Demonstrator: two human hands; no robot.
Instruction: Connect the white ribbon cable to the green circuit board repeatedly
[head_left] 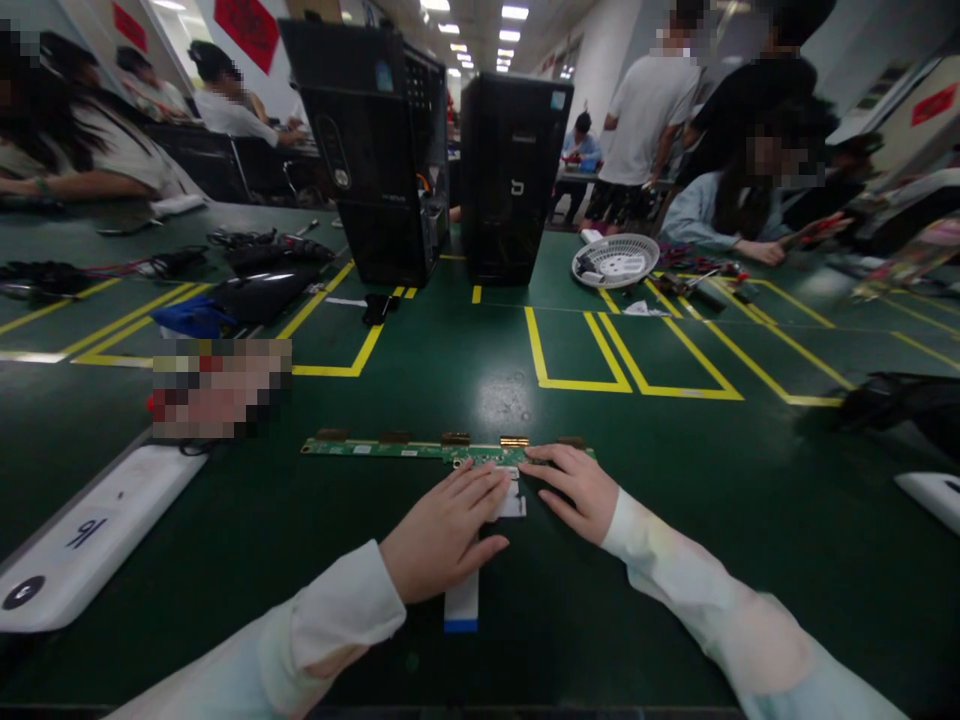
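Observation:
A long, narrow green circuit board lies across the table in front of me, with gold-brown tabs along its far edge. My left hand is open, its fingers stretched out flat over a white flat ribbon cable at the board's near edge. The cable's blue end points toward me; its middle is hidden under the hand. Beside the left fingertips shows a small white piece. My right hand is open too, with its fingertips resting on the board's right part and the thumb apart.
Two black computer towers stand at the back. On the left lies a long white device, with cables and a blue item beyond. A white round grille sits at back right. Yellow tape marks the table; several people sit or stand around.

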